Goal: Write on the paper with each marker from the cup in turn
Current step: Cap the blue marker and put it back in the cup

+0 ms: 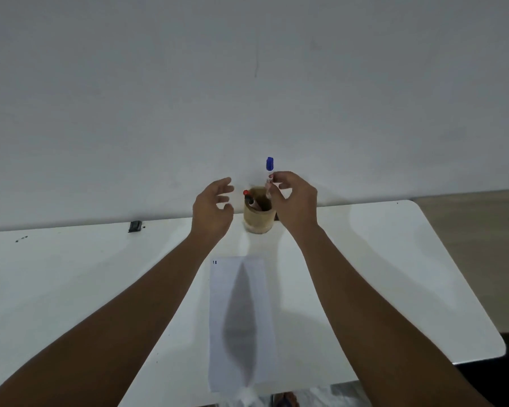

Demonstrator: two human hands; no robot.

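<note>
A tan cup (259, 220) stands at the far edge of the white table (71, 274). My right hand (296, 202) pinches a blue-capped marker (269, 171) upright, its lower end inside the cup's mouth. A red-capped marker (246, 193) and a dark one (251, 201) lean in the cup. My left hand (213, 208) hovers just left of the cup, fingers spread, holding nothing. A white sheet of paper (241, 321) lies lengthwise in front of me, with two small blue strokes (214, 262) at its far left corner.
A small black object (135, 226) sits at the table's back edge on the left, with a few dark specks (21, 238) further left. A plain wall rises right behind the cup. The table's rounded right edge (465, 277) borders beige floor.
</note>
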